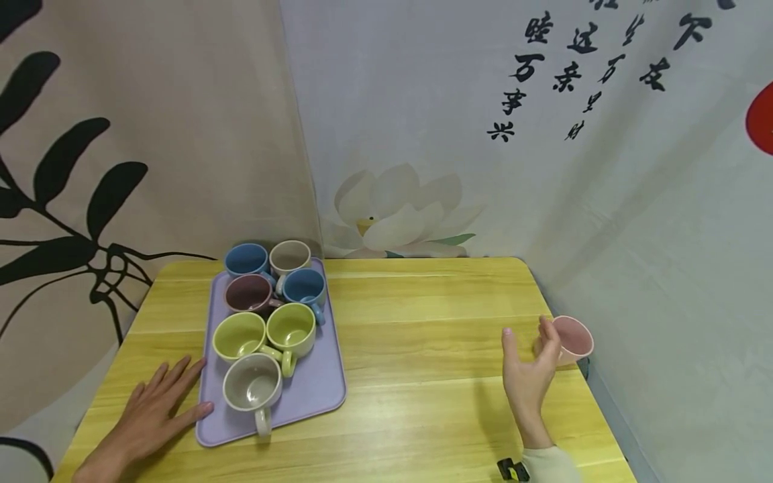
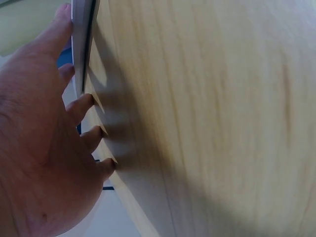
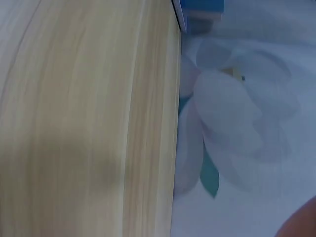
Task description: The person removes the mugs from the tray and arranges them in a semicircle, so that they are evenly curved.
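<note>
My right hand [image 1: 531, 379] is beside a pink cup [image 1: 574, 337] at the table's right edge. Its thumb stands apart from the fingers, which overlap the cup's near side in the head view. Only a blurred bit of a finger [image 3: 301, 222] shows in the right wrist view. Fingers spread, my left hand [image 1: 151, 419] rests on the table with its thumb over the left rim of a lilac tray [image 1: 314, 392]. On that tray stand a grey mug [image 1: 252, 386], two lime-green mugs [image 1: 239, 337], a plum mug [image 1: 249, 295], two blue mugs [image 1: 246, 259] and a beige mug [image 1: 290, 257].
The light wooden table [image 1: 423, 349] stretches between the tray and the pink cup. A printed cloth [image 1: 417, 134] with a lotus and dark characters hangs right behind it. The table's right edge borders a pale wall covering [image 1: 676, 322].
</note>
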Demonstrator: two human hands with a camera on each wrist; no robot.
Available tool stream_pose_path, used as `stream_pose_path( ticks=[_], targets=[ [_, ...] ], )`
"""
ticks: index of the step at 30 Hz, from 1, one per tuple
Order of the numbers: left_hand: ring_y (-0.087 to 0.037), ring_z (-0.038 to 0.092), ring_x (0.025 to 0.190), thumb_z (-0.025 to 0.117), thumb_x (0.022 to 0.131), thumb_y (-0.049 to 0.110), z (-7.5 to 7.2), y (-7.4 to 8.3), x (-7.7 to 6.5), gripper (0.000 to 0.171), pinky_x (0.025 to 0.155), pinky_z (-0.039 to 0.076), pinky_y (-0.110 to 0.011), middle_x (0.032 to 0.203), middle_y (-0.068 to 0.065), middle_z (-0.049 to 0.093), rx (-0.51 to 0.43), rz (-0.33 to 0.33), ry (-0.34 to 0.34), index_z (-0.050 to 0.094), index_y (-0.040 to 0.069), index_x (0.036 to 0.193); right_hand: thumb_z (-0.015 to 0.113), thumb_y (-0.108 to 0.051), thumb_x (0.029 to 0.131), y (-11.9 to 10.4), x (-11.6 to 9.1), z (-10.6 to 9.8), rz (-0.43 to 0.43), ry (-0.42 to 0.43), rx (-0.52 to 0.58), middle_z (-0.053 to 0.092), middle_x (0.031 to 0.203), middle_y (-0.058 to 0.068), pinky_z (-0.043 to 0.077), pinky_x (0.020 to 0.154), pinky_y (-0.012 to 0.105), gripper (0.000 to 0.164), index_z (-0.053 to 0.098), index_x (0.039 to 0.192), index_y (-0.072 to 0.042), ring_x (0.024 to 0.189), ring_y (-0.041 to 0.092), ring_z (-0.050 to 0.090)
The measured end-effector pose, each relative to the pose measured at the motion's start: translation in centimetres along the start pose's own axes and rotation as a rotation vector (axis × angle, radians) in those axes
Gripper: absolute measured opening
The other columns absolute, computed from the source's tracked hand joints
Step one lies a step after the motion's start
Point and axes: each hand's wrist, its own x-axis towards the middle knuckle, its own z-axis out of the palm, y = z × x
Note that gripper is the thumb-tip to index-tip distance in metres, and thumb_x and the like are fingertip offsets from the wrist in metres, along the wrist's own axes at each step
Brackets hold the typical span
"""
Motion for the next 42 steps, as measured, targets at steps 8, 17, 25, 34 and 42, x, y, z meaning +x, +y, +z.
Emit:
stream_pose_path(
  ticks=[8,17,25,34,42],
  targets=[
    [-0.078,0.01,0.161,0.065,0.109,0.065,-0.2,0.6,0.1,0.096,0.116,0.004,-0.1,0.181,-0.041,0.019,0.01,0.002,-0.001,0.024,0.016,0.181,0.078,-0.01,0.106,-0.6,-2.2,4.1,-0.053,-0.312,-0.004,0.05,0.173,0.014,0.034,0.139,0.043,0.072,0.044,0.169,-0.006,0.165,0.036,0.042],
    [-0.078,0.011,0.161,0.066,0.108,0.063,-0.1,0.6,0.2,0.095,0.117,0.005,-0.1,0.181,-0.041,0.02,0.005,0.012,0.009,0.025,0.017,0.181,0.081,-0.022,0.106,-1.5,-5.8,8.2,-0.054,-0.624,-0.026,0.05,0.176,0.01,0.037,0.137,0.063,0.073,0.045,0.169,-0.016,0.167,0.04,0.043],
    [-0.078,0.01,0.162,0.066,0.109,0.062,-0.1,0.5,0.0,0.095,0.117,0.004,-0.1,0.181,-0.041,0.02,-0.007,0.017,0.011,0.024,0.019,0.181,0.082,-0.032,0.104,-2.3,-8.9,10.7,-0.068,-0.833,-0.025,0.05,0.177,0.011,0.041,0.131,0.073,0.075,0.047,0.169,-0.018,0.162,0.045,0.048],
    [-0.079,0.013,0.16,0.066,0.109,0.062,-0.3,0.5,-0.1,0.094,0.115,0.006,-0.101,0.181,-0.041,0.021,0.003,0.017,0.015,0.025,0.017,0.181,0.081,-0.033,0.105,-3.3,-11.1,13.0,-0.116,-1.02,0.005,0.055,0.174,0.007,0.045,0.133,0.062,0.072,0.049,0.168,-0.019,0.163,0.033,0.051],
    [-0.079,0.013,0.16,0.067,0.109,0.06,-0.2,0.3,-0.2,0.093,0.114,0.008,-0.101,0.181,-0.041,0.022,-0.003,0.032,0.026,0.025,0.019,0.181,0.079,-0.032,0.107,-3.5,-12.4,15.0,-0.169,-1.179,0.067,0.058,0.171,0.013,0.05,0.13,0.059,0.07,0.049,0.167,-0.013,0.161,0.032,0.055]
  ],
)
